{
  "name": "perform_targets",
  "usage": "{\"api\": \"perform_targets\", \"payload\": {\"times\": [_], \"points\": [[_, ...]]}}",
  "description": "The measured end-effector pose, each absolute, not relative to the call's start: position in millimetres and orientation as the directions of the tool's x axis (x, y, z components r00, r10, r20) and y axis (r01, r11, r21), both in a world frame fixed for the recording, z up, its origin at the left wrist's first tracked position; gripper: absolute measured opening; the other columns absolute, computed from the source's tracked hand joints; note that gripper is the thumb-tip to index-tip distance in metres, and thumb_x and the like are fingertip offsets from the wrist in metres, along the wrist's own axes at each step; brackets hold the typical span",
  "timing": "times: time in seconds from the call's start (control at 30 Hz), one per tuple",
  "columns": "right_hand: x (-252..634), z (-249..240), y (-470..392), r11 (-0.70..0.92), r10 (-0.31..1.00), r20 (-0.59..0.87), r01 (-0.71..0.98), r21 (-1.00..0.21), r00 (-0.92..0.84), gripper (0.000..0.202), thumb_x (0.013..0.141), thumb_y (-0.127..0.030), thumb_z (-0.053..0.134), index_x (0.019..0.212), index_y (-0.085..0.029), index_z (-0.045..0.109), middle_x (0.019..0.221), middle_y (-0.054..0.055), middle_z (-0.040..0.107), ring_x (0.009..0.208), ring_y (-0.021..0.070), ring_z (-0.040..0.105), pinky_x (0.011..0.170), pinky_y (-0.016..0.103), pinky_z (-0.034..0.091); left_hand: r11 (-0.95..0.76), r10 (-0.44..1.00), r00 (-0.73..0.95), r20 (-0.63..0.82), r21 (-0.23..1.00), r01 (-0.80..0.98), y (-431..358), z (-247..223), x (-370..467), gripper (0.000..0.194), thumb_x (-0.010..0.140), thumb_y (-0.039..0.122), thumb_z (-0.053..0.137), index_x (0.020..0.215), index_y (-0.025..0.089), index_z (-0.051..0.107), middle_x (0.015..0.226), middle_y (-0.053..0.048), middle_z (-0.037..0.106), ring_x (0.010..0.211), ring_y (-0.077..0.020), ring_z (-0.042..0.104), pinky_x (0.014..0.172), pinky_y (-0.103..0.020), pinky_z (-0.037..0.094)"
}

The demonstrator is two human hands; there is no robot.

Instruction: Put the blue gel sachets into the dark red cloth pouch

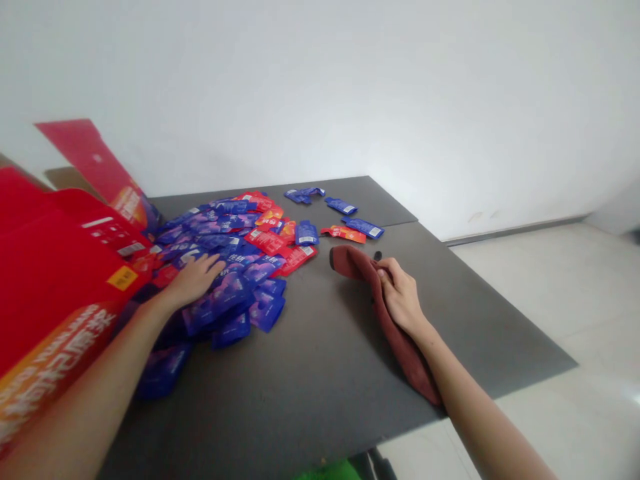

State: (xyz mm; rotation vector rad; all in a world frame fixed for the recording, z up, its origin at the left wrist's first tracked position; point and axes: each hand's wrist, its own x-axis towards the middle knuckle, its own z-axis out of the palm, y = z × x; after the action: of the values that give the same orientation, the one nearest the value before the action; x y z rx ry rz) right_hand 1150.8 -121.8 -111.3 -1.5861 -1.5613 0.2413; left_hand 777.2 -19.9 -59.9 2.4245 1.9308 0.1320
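The right hand (400,297) lies palm down on a dark red cloth (395,327), fingers curled over its upper fold and gripping it. The cloth runs in a long strip from near the middle of the table (310,373) back toward its near right edge, passing under the wrist. It looks soft and limp, light, likely to bunch and drag rather than slide cleanly; a pinch at the folded far end or a flat press through the palm would both hold it.

The left hand (195,280) rests flat and open on a heap of sachets (235,267), grasping none of them. These blue and red foil packets appear light, thin and slick, apt to slip over one another, so they are best pinched by a sealed edge or swept along in a bunch. The heap spreads from the table's left edge toward its middle, with a few loose packets (350,223) well apart near the far edge. A small dark object (377,255) sits just beyond the cloth.

At the left edge stands a red cardboard box (55,287), flaps open; its inside is not visible, so what it holds cannot be told.
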Motion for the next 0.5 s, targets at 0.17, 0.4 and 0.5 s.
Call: {"api": "perform_targets", "payload": {"times": [0.17,0.4,0.5], "points": [[1153,-110,-119,0.135,0.874,0.440,0.766,-0.628,0.207,0.023,0.088,-0.030,0.035,0.095,-0.022,0.056,0.091,0.004,0.063,0.082,0.0180,0.056,0.073,0.029,0.040,-0.218,0.976,0.216,0.033,0.129,0.967,-44,-76,768,0.054,0.093,0.038,0.022,0.135,0.007,0.036,0.142,-0.015,0.037,0.134,-0.0316,0.023,0.104,-0.048,0.028],[1148,-110,-122,0.144,0.876,0.451,0.801,-0.581,0.170,0.025,0.090,-0.030,0.034,0.098,-0.021,0.056,0.095,0.005,0.062,0.085,0.0181,0.056,0.075,0.030,0.041,-0.240,0.969,0.224,0.101,0.187,0.953,-49,-83,777,0.056,0.093,0.040,0.019,0.136,0.008,0.034,0.144,-0.013,0.034,0.136,-0.0291,0.018,0.107,-0.046,0.022],[1149,-109,-126,0.145,0.839,0.500,0.799,-0.584,0.213,0.025,0.090,-0.030,0.034,0.097,-0.021,0.056,0.093,0.005,0.062,0.082,0.0175,0.057,0.074,0.030,0.042,-0.255,0.945,0.204,0.256,0.183,0.950,-37,-60,782,0.058,0.094,0.040,0.014,0.137,0.005,0.029,0.147,-0.016,0.026,0.138,-0.0270,0.011,0.109,-0.044,0.018]]}}
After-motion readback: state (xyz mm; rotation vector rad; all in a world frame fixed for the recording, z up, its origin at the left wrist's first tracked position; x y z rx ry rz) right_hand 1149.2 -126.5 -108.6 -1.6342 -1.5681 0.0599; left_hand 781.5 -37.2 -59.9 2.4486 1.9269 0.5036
